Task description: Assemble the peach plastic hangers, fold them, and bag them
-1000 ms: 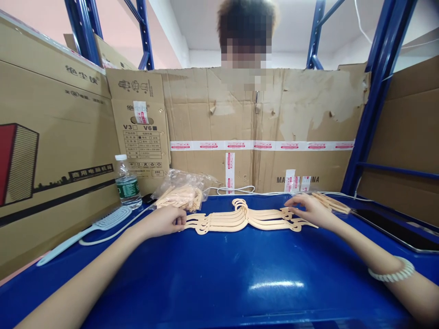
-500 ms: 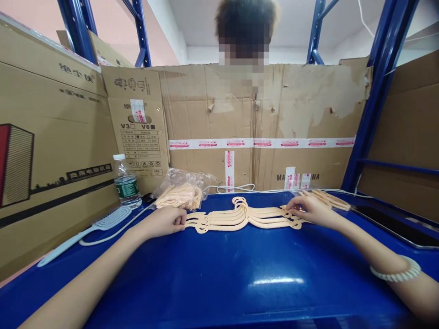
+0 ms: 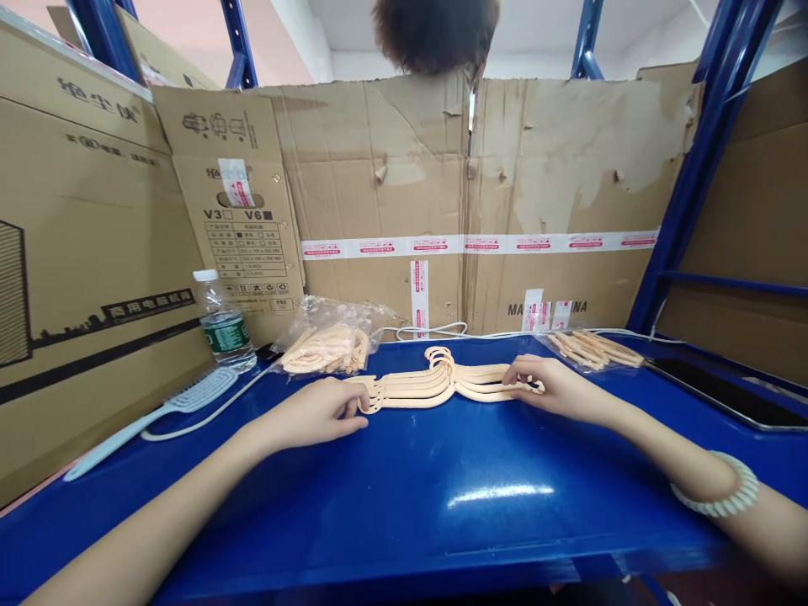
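Note:
Several cream-coloured clothes hangers [image 3: 417, 389] lie overlapped in a stack on the blue tabletop [image 3: 391, 497], their hooks bunched at the middle and pointing away from me. At the stack's left end, my left hand [image 3: 325, 411] has its fingers curled over the hanger tips, thumb held low on the near side. My right hand [image 3: 546, 383] closes around the opposite end, with a bit of hanger showing past its fingers. Both hands partly hide the hanger ends.
Behind the stack lie a clear bag of more hangers [image 3: 325, 347] and another bagged bundle [image 3: 590, 347]. A water bottle [image 3: 225, 328] and pale hairbrush [image 3: 195, 391] are at left, a dark phone [image 3: 725, 394] at right. Cardboard [image 3: 379, 194] walls the back; a person's head [image 3: 435, 34] shows above.
My left hand has moved right, onto the hanger ends. My right hand has shifted slightly left and closed over the other end. The hanger ends look more evenly lined up. The view has tilted down.

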Tool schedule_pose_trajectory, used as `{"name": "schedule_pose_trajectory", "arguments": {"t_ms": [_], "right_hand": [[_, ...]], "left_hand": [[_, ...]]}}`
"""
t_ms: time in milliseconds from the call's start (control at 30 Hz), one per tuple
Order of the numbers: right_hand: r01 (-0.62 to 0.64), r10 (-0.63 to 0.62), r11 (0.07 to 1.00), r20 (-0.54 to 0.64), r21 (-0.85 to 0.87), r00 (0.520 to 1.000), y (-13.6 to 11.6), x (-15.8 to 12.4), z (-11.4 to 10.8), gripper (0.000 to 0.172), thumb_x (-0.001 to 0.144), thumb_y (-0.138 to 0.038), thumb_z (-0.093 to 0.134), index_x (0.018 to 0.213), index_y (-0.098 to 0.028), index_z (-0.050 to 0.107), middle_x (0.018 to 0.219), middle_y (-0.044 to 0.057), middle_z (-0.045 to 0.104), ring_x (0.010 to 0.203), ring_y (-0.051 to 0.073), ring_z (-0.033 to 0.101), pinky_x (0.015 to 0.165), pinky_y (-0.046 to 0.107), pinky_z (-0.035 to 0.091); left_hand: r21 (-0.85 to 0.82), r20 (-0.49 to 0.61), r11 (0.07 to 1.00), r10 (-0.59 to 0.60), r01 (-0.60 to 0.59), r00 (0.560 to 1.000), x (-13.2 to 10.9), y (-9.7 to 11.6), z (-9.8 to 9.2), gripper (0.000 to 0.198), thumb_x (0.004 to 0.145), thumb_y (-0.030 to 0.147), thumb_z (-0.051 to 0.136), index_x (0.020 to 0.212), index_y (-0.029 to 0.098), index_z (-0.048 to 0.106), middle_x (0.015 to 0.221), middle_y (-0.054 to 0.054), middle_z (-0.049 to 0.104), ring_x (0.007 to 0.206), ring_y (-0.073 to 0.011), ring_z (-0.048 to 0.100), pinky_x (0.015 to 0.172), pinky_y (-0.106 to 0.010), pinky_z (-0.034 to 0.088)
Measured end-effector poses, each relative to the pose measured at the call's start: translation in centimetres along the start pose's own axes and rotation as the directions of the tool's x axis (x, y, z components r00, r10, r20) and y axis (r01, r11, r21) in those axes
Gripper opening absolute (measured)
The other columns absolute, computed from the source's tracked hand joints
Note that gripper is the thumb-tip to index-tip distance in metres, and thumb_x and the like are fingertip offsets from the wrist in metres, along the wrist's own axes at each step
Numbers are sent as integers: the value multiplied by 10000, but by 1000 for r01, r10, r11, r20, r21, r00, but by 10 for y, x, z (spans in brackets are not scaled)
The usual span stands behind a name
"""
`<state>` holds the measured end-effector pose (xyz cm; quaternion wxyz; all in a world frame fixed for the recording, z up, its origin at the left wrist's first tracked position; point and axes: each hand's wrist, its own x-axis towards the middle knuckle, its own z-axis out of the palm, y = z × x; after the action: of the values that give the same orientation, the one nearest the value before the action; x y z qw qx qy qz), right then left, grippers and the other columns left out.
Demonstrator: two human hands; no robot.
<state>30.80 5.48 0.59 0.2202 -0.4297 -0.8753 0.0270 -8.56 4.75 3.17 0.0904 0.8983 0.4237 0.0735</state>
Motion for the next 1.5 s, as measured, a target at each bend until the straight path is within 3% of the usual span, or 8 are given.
{"name": "schedule_pose_trajectory", "arguments": {"t_ms": [100, 200, 433, 600, 1000, 1267, 1367, 1500], "right_hand": [[29, -29, 999, 12, -39, 1000, -9, 1, 4, 185, 892, -320, 516, 930, -186, 639, 927, 90, 658, 856, 226, 597, 769, 358, 463], [50, -46, 994, 40, -94, 998, -14, 1, 6, 163, 892, -264, 515, 944, -175, 641, 939, 105, 656, 888, 241, 589, 796, 378, 458], [78, -71, 987, 53, -142, 996, -11, 1, 7, 145, 913, -255, 524, 874, -184, 643, 896, 87, 639, 857, 233, 575, 772, 362, 440], [68, -65, 989, 28, -134, 997, -4, 1, 12, 172, 917, -270, 510, 874, -187, 655, 905, 95, 629, 868, 247, 557, 776, 383, 435], [23, -22, 999, 21, -40, 1000, -2, 0, 14, 169, 899, -315, 523, 816, -193, 605, 862, 76, 608, 856, 234, 563, 797, 376, 433], [-50, 49, 997, 20, 65, 999, -9, -2, 11, 191, 913, -376, 473, 839, -207, 522, 807, 41, 604, 726, 195, 551, 651, 305, 412], [-66, 66, 995, 11, 76, 998, -10, -3, 9, 192, 937, -390, 429, 872, -217, 477, 767, 22, 599, 688, 186, 540, 636, 301, 397], [-80, 79, 989, 12, 128, 997, -12, -4, 7, 190, 954, -395, 399, 864, -228, 409, 749, 12, 607, 663, 178, 534, 641, 305, 400]], "left_hand": [[-80, -12, 989, 124, -124, 992, -2, 22, 12, 177, 875, 318, 529, 978, 203, 618, 759, 7, 621, 677, -146, 564, 636, -239, 401], [-45, -1, 972, 232, -232, 973, -7, 36, 21, 147, 870, 261, 550, 993, 220, 619, 851, 0, 635, 747, -147, 574, 675, -244, 405], [-34, -20, 943, 332, -332, 943, -9, 41, 27, 137, 891, 174, 518, 980, 214, 614, 918, -11, 628, 796, -138, 577, 718, -243, 402], [-177, -35, 932, 316, -317, 948, -4, 40, 38, 127, 876, 168, 532, 963, 201, 618, 804, 13, 555, 660, -104, 493, 620, -214, 382], [-256, -75, 917, 297, -307, 952, -2, 39, 45, 160, 830, 138, 550, 956, 188, 636, 716, 38, 513, 606, -93, 435, 584, -211, 350], [-284, -78, 919, 264, -275, 961, 0, 40, 44, 136, 838, 162, 556, 930, 187, 653, 707, 34, 526, 595, -92, 434, 585, -218, 360], [-325, -103, 912, 229, -250, 968, -1, 41, 44, 186, 839, 187, 570, 1010, 197, 644, 786, 16, 582, 625, -98, 462, 613, -227, 392], [-470, -133, 863, 136, -184, 982, -1, 42, 43, 343, 821, 202, 579, 1164, 207, 587, 1041, -48, 629, 780, -129, 559, 676, -253, 453]]}}
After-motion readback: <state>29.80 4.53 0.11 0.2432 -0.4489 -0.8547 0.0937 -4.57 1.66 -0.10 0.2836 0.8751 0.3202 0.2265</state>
